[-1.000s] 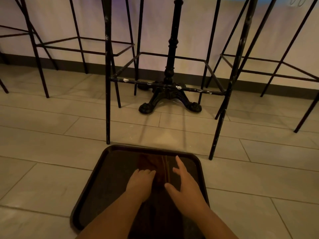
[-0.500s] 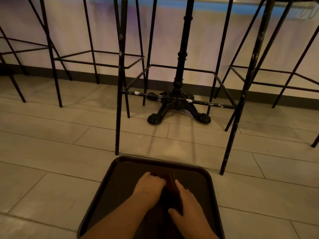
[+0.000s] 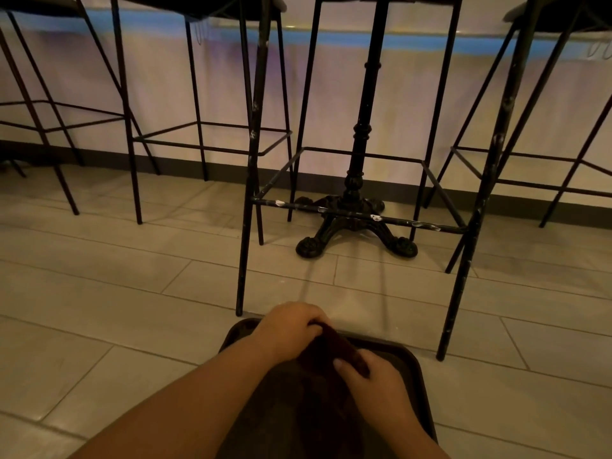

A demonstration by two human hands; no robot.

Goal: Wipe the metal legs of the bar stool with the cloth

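A dark reddish-brown cloth (image 3: pixel 334 347) is bunched between both hands, just above a dark tray (image 3: pixel 412 369) on the floor. My left hand (image 3: pixel 291 326) grips the cloth's upper end with curled fingers. My right hand (image 3: pixel 371 376) pinches its lower end. Straight ahead stands the bar stool, its thin black metal legs scuffed with pale marks: front left leg (image 3: pixel 246 210), front right leg (image 3: pixel 477 207), and the footrest bar (image 3: pixel 357 217) joining them. Both hands are below and in front of the legs, apart from them.
A black cast-iron table pedestal (image 3: pixel 356 223) stands behind the stool's footrest. More black stools stand to the left (image 3: pixel 132 144) and right (image 3: pixel 563 167). A pale wall with a dark skirting board runs along the back. The floor is light tile.
Both hands closed on the cloth and lifted it off the tray. The camera view tilted upward, so the stool seats now show at the top.
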